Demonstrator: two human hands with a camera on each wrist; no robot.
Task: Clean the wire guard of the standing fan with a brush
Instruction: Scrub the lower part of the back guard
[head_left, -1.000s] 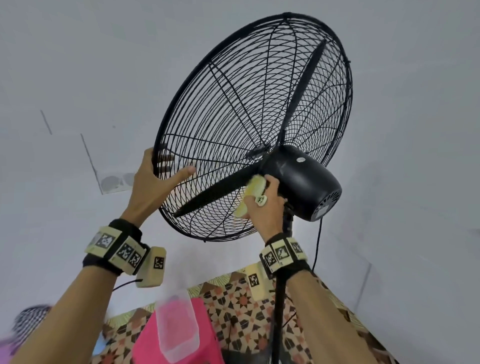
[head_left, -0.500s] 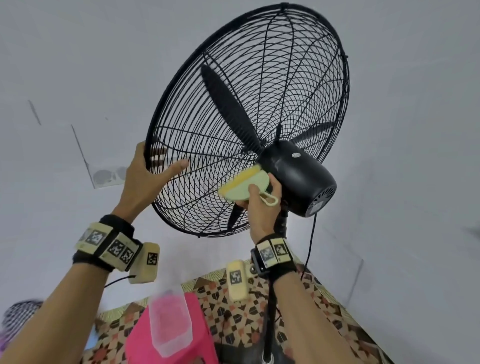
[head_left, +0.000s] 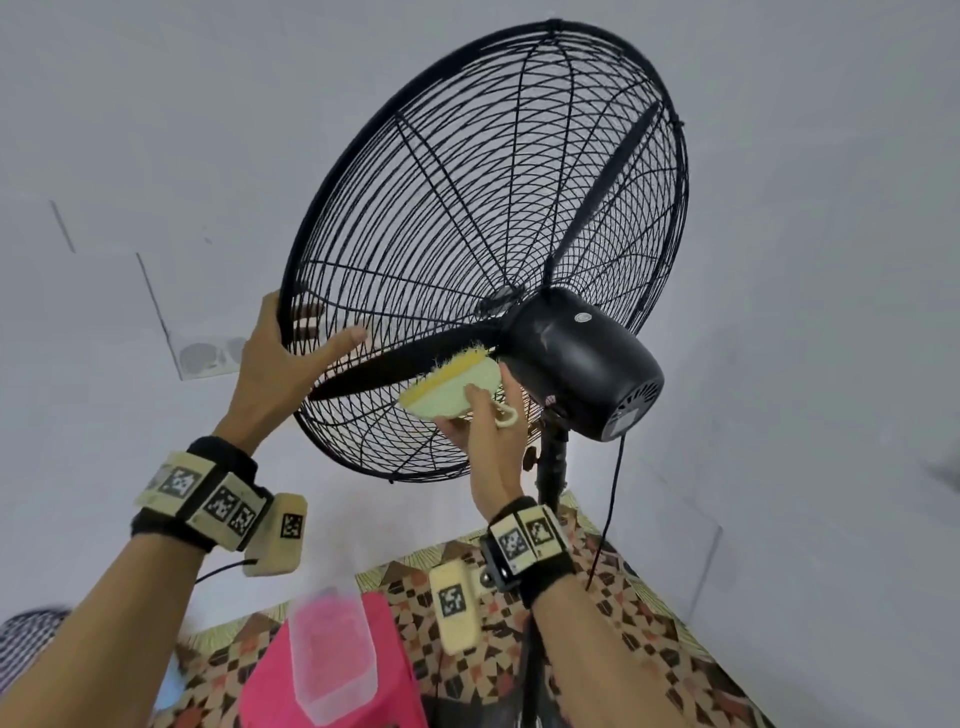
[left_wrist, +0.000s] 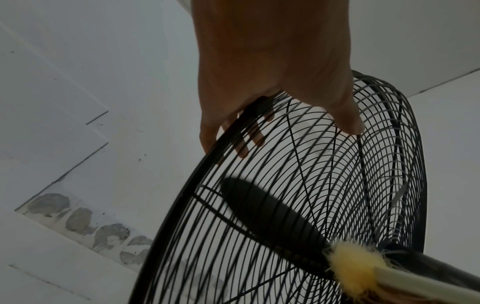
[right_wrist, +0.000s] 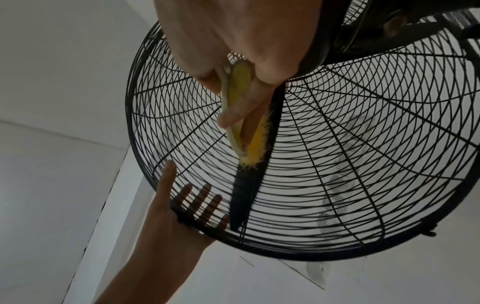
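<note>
Grip: my right hand (head_left: 485, 431) holds brush (head_left: 449, 387); my left hand (head_left: 275, 364) clasps guard (head_left: 467, 208) rim.
Risk: bristles may snag blade (head_left: 395, 366).

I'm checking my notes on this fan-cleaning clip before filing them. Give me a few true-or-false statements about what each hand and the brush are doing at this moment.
1. The right hand holds the brush. True.
2. The brush bristles are against the rear of the wire guard, close to the motor housing. True.
3. The left hand hangs free, away from the fan. False: it holds the guard's rim, fingers on the front side and thumb on the rear.
4. The brush is at the top of the guard. False: it is in the lower half, beside the hub.
5. A pink stool stands below. True.
</note>
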